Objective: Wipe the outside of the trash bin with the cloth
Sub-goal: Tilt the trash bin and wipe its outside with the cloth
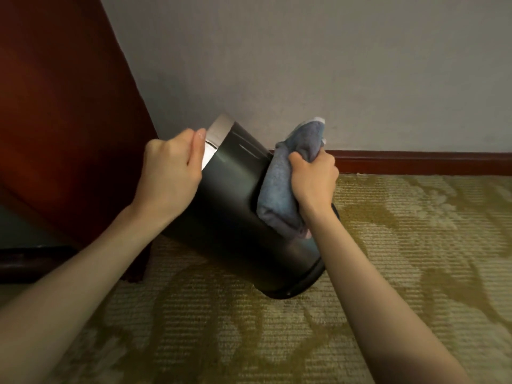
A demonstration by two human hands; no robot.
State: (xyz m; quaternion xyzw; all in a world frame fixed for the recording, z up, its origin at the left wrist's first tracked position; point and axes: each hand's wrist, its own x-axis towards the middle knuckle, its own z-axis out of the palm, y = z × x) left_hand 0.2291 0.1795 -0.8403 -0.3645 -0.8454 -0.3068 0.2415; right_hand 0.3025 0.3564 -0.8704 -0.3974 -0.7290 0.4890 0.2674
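Observation:
A dark cylindrical trash bin (235, 206) with a silver rim band is tilted to the left, its base edge resting on the carpet. My left hand (169, 167) grips the silver rim at the bin's top, fingers curled over the edge. My right hand (313, 180) grips a bunched grey-blue cloth (282, 187) and holds it against the bin's right upper side. Part of the cloth sticks up above my fist and part hangs down over the bin's wall. The inside of the bin is hidden.
A dark red wooden furniture panel (63, 112) stands close on the left, with a dark base below it. A grey wall (304, 65) with a red-brown skirting board (415, 162) runs behind the bin. Patterned olive carpet (277, 328) covers the floor.

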